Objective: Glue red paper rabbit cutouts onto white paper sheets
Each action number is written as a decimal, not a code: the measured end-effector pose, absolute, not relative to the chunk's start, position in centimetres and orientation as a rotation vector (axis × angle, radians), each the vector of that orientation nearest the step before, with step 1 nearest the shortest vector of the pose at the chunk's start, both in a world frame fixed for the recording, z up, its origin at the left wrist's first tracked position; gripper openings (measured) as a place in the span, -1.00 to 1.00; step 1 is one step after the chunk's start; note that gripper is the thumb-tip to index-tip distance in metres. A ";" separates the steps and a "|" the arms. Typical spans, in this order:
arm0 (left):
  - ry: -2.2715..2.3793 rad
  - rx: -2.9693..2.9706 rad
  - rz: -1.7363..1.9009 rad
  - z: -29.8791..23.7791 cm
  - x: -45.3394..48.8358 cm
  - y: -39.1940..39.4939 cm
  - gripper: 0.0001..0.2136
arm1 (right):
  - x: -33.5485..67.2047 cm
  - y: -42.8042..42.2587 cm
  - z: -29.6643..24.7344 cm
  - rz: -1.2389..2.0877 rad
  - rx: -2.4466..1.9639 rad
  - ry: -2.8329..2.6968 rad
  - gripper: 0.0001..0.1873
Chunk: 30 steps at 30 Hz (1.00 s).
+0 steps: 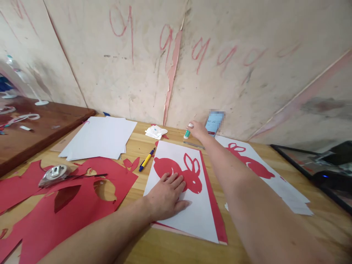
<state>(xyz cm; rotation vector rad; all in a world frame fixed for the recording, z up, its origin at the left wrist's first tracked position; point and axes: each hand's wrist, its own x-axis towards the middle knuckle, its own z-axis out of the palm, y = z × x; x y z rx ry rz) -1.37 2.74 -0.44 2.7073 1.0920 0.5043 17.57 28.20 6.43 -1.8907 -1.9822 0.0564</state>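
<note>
My left hand [167,193] lies flat with fingers spread on a white sheet [192,216], its fingertips on a red paper rabbit cut-out [189,172]. The sheet rests on a red sheet whose edge shows along the right. My right hand [197,129] reaches far across the table and closes on a small glue stick [187,133] with a green band, standing near the wall. A grey metal strip [194,145] lies just below that hand.
A second white sheet with a red rabbit [251,163] lies to the right. A phone [214,123] leans on the wall. Red cut scraps [68,205], a tape roll [55,173], a blue-yellow pen [146,160], crumpled tissue [156,131] and stacked white paper [99,137] sit left.
</note>
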 end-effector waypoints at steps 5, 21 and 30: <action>1.064 2.577 0.640 -0.1 -1.5 2.9 -0.47 | 17.8 25.3 7.8 -0.108 -1.821 -1.930 -0.80; 1.007 1.911 1.074 2.8 -1.9 1.8 -0.81 | 15.2 2.8 9.6 0.713 -1.148 -2.054 -0.70; 1.053 1.768 1.220 3.3 -2.3 2.6 -0.76 | 22.2 6.0 10.8 0.758 -1.232 -1.529 -0.65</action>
